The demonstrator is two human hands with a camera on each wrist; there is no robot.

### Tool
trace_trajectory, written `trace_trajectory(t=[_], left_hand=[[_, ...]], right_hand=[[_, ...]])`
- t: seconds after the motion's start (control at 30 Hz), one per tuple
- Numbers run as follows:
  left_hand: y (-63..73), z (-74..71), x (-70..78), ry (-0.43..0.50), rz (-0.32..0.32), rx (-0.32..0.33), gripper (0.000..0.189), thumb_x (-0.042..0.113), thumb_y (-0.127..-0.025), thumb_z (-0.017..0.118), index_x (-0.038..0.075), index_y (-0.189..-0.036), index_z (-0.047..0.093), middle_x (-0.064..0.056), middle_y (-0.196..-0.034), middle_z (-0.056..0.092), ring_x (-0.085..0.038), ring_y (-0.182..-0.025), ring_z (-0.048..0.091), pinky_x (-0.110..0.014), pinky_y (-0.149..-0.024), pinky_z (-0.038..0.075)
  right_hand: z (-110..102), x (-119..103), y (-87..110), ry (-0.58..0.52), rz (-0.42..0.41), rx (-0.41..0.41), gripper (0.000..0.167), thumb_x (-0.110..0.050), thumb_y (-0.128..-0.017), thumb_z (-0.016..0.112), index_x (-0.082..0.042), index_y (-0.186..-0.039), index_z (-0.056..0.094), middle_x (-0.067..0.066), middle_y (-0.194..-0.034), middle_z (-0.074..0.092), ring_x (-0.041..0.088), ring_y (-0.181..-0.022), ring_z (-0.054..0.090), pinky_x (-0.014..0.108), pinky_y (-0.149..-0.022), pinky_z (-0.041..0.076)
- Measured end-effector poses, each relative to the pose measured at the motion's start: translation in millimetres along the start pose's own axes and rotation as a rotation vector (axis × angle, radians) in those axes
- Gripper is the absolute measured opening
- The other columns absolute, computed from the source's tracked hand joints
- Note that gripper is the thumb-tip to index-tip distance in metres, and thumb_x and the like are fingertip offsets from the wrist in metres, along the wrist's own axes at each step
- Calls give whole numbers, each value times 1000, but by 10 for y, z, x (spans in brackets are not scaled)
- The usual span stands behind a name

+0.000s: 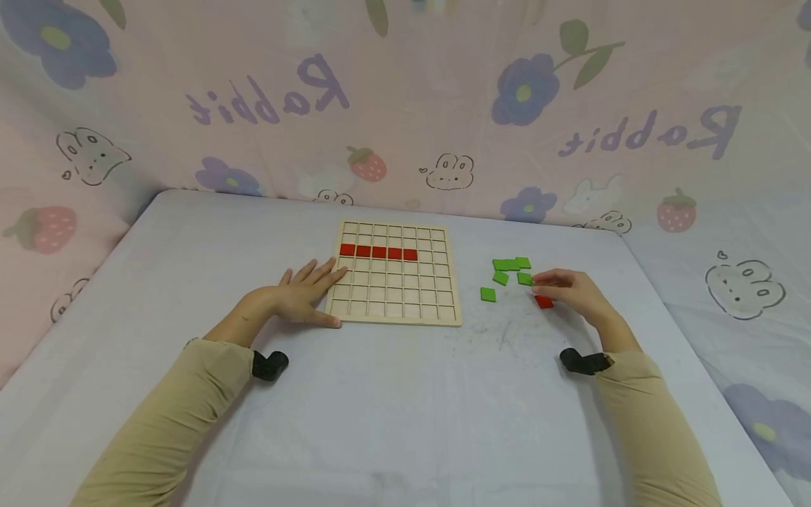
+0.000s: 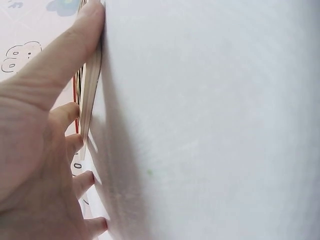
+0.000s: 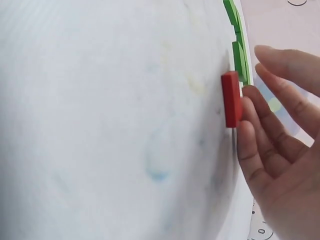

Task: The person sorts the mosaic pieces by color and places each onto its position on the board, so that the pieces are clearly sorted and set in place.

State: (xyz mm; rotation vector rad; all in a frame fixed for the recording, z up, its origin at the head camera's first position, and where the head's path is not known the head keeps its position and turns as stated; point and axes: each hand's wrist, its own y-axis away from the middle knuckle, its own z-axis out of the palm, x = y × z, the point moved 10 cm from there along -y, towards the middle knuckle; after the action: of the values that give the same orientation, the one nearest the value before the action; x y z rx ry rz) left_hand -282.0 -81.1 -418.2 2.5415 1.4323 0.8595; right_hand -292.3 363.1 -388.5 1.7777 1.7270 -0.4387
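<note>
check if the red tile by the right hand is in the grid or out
Out: the red tile is beside the right hand, apart from the wooden grid.

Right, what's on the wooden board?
Five red tiles sit side by side in one row of the board, starting at its left edge; the left hand overlaps that edge. Cells beneath the tiles and any wood under the hand are covered, so can't be seen.

- Red tile (image 1: 544, 303): partly hidden behind my right fingers (image 1: 560, 279), head view.
- Grid board (image 1: 394, 290): left rim partly covered by my left fingers (image 1: 329, 279).
- Green tile (image 3: 231, 12), uppermost: cut off, right wrist view's top edge.
- Desk (image 1: 361, 429) smudges (image 1: 503, 335): too faint to identify.
</note>
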Motion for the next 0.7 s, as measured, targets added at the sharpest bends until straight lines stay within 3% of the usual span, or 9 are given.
trace_trajectory(t=[0.23, 0.4, 0.7], left_hand=[[69, -45, 77, 41, 28, -2, 106, 63, -82, 63, 19, -156, 1, -12, -161, -14, -42, -145, -17, -69, -107, -13], [91, -64, 110, 24, 22, -4, 104, 58, -83, 64, 16, -156, 2, -14, -161, -13, -44, -144, -15, -69, -108, -11], [87, -54, 127, 5, 1, -10, 100, 52, -86, 64, 15, -156, 1, -14, -161, -13, -43, -145, -14, -68, -109, -10]], right_hand=[[7, 35, 78, -15, -16, -80, 51, -39, -91, 64, -7, -130, 57, 17, -134, 56, 7, -102, 51, 34, -92, 39], [9, 81, 104, -24, -18, -116, 54, -36, -88, 69, -8, -132, 56, 16, -133, 56, 3, -97, 54, 29, -91, 41], [57, 155, 120, -55, -39, -175, 57, -29, -85, 73, -11, -135, 54, 9, -137, 48, 14, -110, 44, 20, -85, 41]])
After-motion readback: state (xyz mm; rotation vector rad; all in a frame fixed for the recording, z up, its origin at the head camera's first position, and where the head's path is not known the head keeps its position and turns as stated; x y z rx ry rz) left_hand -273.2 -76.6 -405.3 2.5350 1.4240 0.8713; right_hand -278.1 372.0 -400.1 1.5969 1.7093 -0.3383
